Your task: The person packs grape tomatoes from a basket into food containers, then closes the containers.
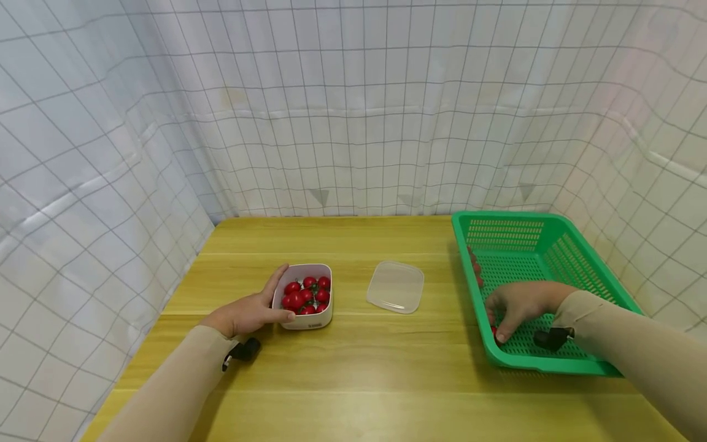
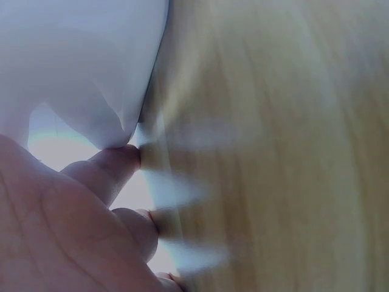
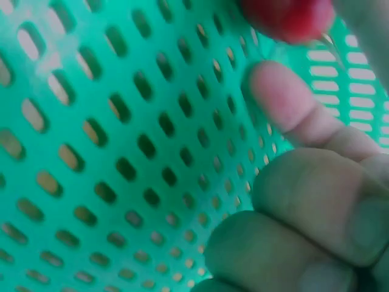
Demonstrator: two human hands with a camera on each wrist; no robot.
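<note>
At the left, my left hand holds a small white square container by its left side, thumb along the front and fingers toward the back corner. Inside are several red cherry tomatoes with green stems. The left wrist view shows the fingertips at the container's pale wall, close to the wood. My right hand reaches into a green plastic basket. Its thumb and bent fingers are around a cherry tomato near the front left corner; a gap shows between index fingertip and tomato.
A clear square lid lies on the wooden table between container and basket. More cherry tomatoes sit along the basket's left wall. White grid-patterned curtains enclose the table at the back and sides.
</note>
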